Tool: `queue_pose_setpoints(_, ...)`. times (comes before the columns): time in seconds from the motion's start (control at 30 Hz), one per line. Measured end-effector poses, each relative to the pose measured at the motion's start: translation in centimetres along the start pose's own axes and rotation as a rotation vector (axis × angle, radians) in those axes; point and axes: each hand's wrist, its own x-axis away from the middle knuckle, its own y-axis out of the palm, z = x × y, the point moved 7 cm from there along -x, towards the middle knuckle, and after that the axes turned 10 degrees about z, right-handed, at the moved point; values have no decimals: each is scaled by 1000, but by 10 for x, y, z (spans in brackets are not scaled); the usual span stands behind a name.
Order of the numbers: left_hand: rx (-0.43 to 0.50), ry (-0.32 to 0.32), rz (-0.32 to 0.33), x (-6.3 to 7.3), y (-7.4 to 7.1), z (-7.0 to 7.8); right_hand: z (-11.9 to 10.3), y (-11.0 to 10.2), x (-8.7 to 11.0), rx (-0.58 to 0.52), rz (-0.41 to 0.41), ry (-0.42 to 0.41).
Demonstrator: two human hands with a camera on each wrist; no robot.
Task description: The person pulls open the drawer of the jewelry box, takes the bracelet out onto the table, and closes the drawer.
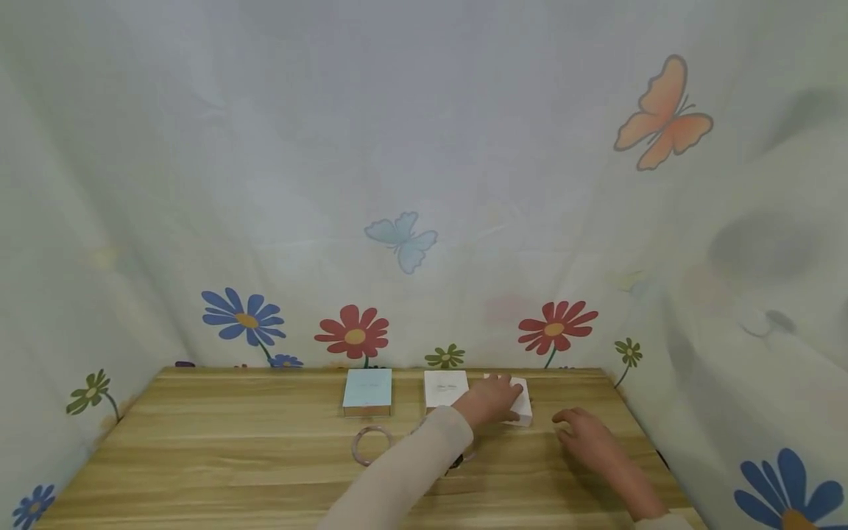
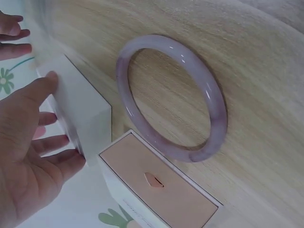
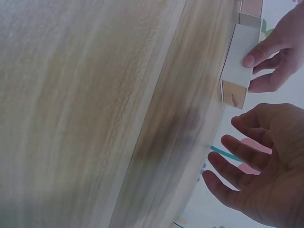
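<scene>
The person wears a pale cream garment with long sleeves. The left sleeve (image 1: 397, 467), above the near middle part of the table (image 1: 218, 449), looks plain, and its rounded cuff finishes around the wrist, just before the bare left hand (image 1: 490, 402). Of the right sleeve (image 1: 665, 523), only a small piece in similar pale colour is seen, near the table's right edge; it finishes on the forearm, leaving the wrist and right hand (image 1: 589, 440) uncovered.

Wooden table (image 1: 218, 442) (streaky grain) under three boxes (image 1: 445, 386) and bangles (image 1: 355, 446).
</scene>
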Motion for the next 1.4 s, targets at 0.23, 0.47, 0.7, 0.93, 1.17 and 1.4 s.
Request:
queue_pose_setpoints(0.23, -12, 25, -5, -1, -3, 0, 0, 3, -4, -2, -9, 3)
queue_pose_setpoints(0.47, -2, 56, 0, -1, -4, 0, -3, 8, -16, -17, -39, 2)
queue_pose_setpoints(0.7, -7, 68, 6, -3, -3, 0, -10, 17, -37, -57, -59, 48)
queue_pose_setpoints(0.93, -11, 84, 13, -1, -5, 0, -16, 29, -60, -58, -70, 36)
queue_pose_setpoints(1.17, -14, 118, 46, -3, -6, 2, -27, 26, -66, -15, -91, 44)
queue_pose_setpoints(1.4, -5, 96, 32, -7, -1, 0, -31, 29, -68, 39, -117, 19)
